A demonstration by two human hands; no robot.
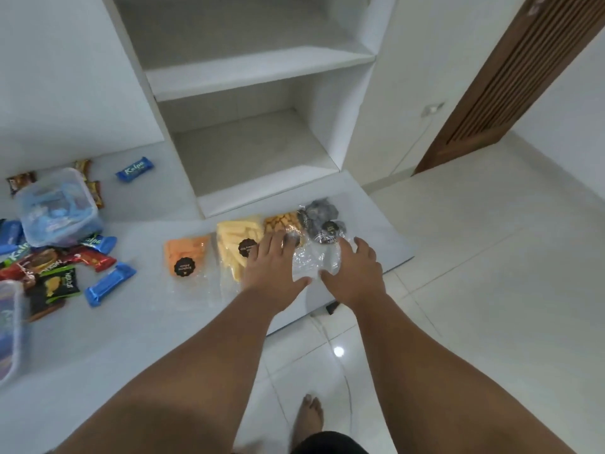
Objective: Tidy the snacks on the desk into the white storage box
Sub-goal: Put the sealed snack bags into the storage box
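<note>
Several clear snack bags lie in a row on the white desk (147,322): an orange-chip bag (186,257), a yellow-stick bag (234,244), a brown-cracker bag (281,222) and a dark-snack bag (322,221). My left hand (271,267) lies flat with straight fingers on the brown-cracker bag. My right hand (355,273) rests with spread fingers on the lower, clear part of the dark-snack bag. A translucent storage box (57,208) holding blue wrappers stands at the left, with loose blue, red and green snack packets (108,283) around it.
A second translucent container (9,326) shows at the far left edge. White open shelves (252,70) rise behind the desk. The desk edge runs just under my hands, with tiled floor (474,290) and a wooden door (510,80) to the right.
</note>
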